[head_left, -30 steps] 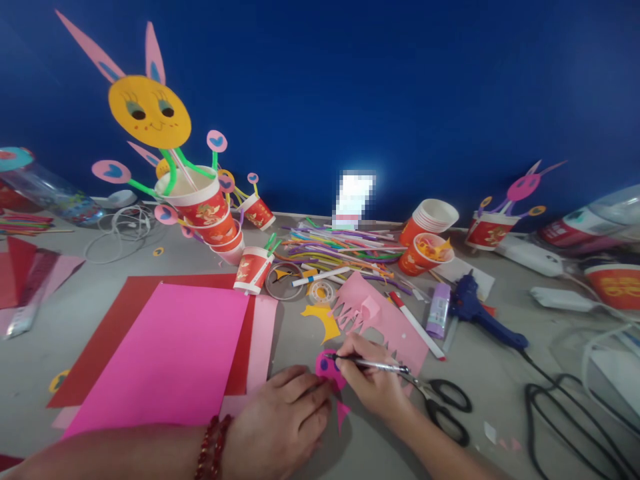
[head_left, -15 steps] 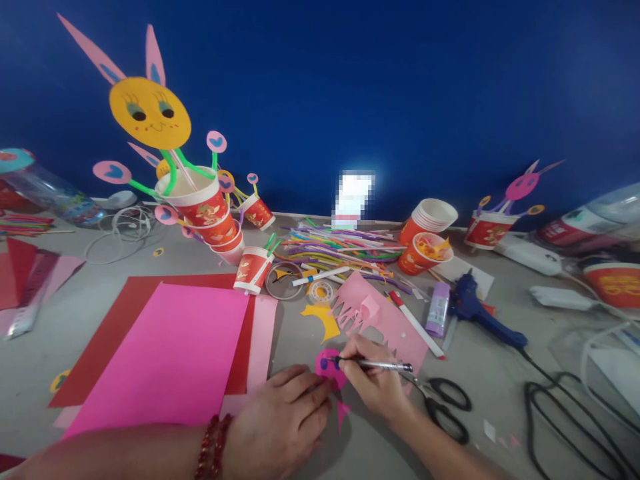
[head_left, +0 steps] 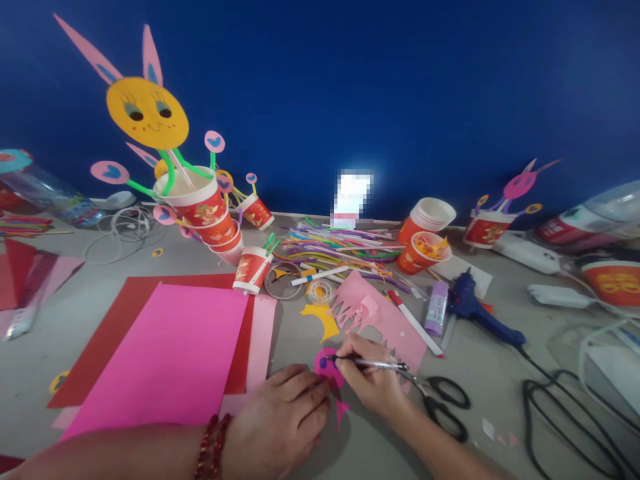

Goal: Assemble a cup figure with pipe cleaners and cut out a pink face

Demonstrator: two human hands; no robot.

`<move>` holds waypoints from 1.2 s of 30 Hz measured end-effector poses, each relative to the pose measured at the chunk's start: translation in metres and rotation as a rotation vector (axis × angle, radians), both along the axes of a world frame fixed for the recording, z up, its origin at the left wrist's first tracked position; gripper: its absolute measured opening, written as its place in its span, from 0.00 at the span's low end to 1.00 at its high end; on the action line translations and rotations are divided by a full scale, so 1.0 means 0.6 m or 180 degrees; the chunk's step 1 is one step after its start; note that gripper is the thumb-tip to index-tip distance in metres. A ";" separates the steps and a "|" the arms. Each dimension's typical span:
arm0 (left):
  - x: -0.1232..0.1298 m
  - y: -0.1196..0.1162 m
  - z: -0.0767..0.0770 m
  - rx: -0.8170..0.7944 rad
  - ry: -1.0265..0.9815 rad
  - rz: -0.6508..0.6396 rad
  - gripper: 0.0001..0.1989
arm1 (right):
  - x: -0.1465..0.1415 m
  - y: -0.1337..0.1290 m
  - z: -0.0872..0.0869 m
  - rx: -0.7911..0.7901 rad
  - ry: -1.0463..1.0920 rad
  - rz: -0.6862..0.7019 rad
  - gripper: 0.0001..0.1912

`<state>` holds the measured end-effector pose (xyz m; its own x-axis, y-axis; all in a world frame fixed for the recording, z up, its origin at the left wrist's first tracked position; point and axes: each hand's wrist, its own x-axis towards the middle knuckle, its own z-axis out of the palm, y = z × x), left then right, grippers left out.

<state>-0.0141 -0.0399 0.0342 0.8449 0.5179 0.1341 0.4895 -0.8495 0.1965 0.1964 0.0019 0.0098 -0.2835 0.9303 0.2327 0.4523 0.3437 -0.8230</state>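
Note:
A small magenta paper disc (head_left: 327,375) with a purple-blue spot lies on the table in front of me. My left hand (head_left: 283,417), a red bead bracelet at its wrist, rests palm down, its outstretched fingertips pressing on the disc's lower left edge. Pinched in the fingers of my right hand (head_left: 373,377) is a pen (head_left: 383,364) with a clear barrel and black cap end. Its tip touches the disc by the spot; the right fingers cover part of the disc. Just below sits a magenta paper scrap (head_left: 341,413). Black-handled scissors (head_left: 447,400) lie right of my right hand.
Magenta and red paper sheets (head_left: 165,353) are stacked at left. Behind lie pipe cleaners (head_left: 340,247), a tape roll (head_left: 320,291), cut pink paper (head_left: 395,320) and a glue stick (head_left: 437,308). A blue glue gun (head_left: 483,313) trails its cord. A rabbit-faced cup stack (head_left: 200,207) stands back left.
The pen has shifted very slightly left with my right hand, its tip staying by the spot. My left hand stays in place on the disc.

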 end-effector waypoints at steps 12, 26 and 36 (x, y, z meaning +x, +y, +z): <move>0.001 -0.001 0.000 0.0015 0.0010 -0.0023 0.18 | 0.002 -0.003 -0.006 -0.0054 -0.0036 0.0004 0.09; 0.000 -0.001 -0.001 -0.0015 0.0024 -0.0034 0.19 | 0.002 -0.001 -0.007 -0.0033 -0.0113 -0.0098 0.09; 0.000 -0.001 -0.001 -0.0022 0.0049 -0.0019 0.19 | 0.004 -0.002 -0.011 -0.0027 -0.0126 -0.0068 0.09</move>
